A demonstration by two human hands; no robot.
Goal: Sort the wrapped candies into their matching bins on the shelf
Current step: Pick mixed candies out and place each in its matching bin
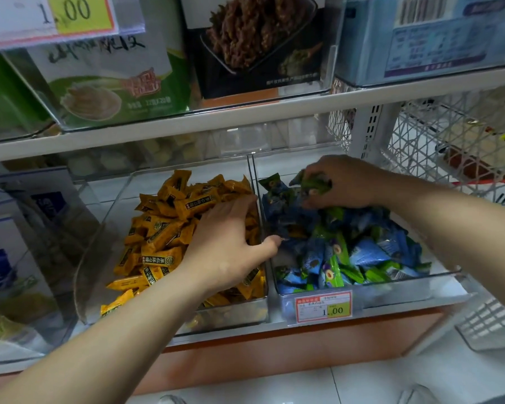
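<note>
L hand (pixel 228 246) is lying flat on yellow candies (pixel 158 228) in L bin (pixel 231 313), fingers (pixel 239 205) straight, holding nothing, thumb reaching over divider (pixel 252 170). R hand (pixel 341 182) is hovering over rear of R bin (pixel 405 290), fingers curled, pinching green candies (pixel 315 185) above blue/green mix (pixel 362 249).

Glossy foil-like candy wrappers (pixel 164 228) fill clear, smooth plastic bins (pixel 362 295) on a matt shelf (pixel 187 123).
</note>
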